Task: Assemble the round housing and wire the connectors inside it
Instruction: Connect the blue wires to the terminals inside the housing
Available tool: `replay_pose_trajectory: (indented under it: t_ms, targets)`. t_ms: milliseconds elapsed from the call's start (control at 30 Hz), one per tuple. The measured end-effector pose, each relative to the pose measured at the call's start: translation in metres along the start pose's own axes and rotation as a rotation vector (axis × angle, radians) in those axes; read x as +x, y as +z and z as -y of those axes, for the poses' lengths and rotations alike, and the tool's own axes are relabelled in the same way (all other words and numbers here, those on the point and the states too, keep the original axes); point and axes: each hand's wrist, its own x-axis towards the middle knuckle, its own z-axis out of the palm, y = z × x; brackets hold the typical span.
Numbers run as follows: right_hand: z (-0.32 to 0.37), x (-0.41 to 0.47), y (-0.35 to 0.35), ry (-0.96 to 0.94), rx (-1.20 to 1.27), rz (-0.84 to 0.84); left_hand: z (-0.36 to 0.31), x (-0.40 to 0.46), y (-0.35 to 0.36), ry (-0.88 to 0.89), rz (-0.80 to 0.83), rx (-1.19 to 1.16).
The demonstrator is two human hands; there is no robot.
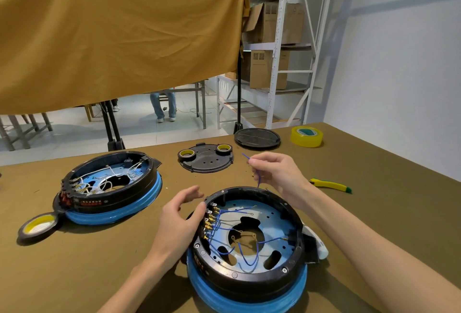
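Observation:
A round black housing (294, 260) with a blue base ring sits near me on the table, its inside holding several blue wires (225, 223) plugged onto gold connectors (209, 220) at its left wall. My right hand (277, 175) pinches a loose blue wire (257, 175) above the housing's far rim. My left hand (184, 215) hovers at the left rim beside the connectors, its fingers relaxed and holding nothing.
A second housing (109, 185) with white wires lies at left, a black tape roll (37, 225) beside it. Farther back are a black plate (207, 160) carrying two tape rolls, a round black lid (257, 138), yellow tape (306, 137) and a yellow cutter (329, 185).

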Motion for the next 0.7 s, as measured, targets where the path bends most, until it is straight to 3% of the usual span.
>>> replay_pose_trajectory:
  t_ms: [67,300,700]
  targets:
    - [0.005,-0.014,0.01,-0.034,-0.011,0.076,-0.016,0.003,-0.004,0.064,-0.073,-0.024]
    - [0.015,-0.05,0.041,-0.356,-0.326,0.146,-0.062,0.0,-0.018,0.146,0.053,-0.304]
    - [0.021,-0.073,0.038,-0.554,-0.558,0.108,-0.071,0.0,-0.024,0.085,0.039,-0.262]
